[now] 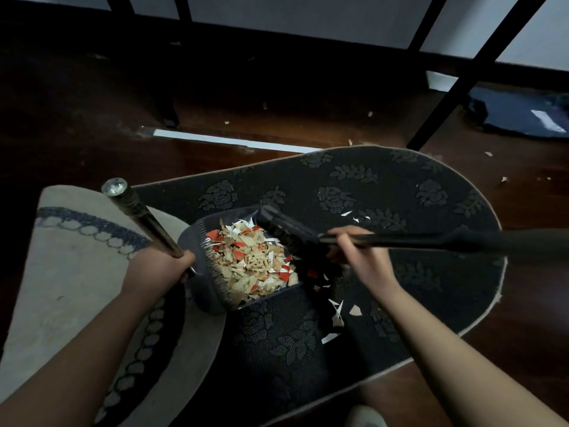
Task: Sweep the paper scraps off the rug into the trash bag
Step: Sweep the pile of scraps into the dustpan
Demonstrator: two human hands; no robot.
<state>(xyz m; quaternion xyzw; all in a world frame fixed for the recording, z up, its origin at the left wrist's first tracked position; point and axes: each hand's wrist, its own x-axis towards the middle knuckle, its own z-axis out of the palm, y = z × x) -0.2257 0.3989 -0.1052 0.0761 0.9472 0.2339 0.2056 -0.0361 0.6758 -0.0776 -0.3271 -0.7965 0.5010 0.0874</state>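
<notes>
Head view — our right hand (pixel 354 251) grips the black broom (pixel 295 231); loose white paper scraps (pixel 337 315) lie nearer us; left hand (pixel 160 269) grips the grey dustpan's metal handle (pixel 138 217).

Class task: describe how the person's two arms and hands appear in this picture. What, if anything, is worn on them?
Both forearms are bare up to the frame's edge: no sleeves, gloves, watch, bracelets or rings show on the left hand or the right hand. The right hand's fingers are blurred, so small details there cannot be told.
</notes>
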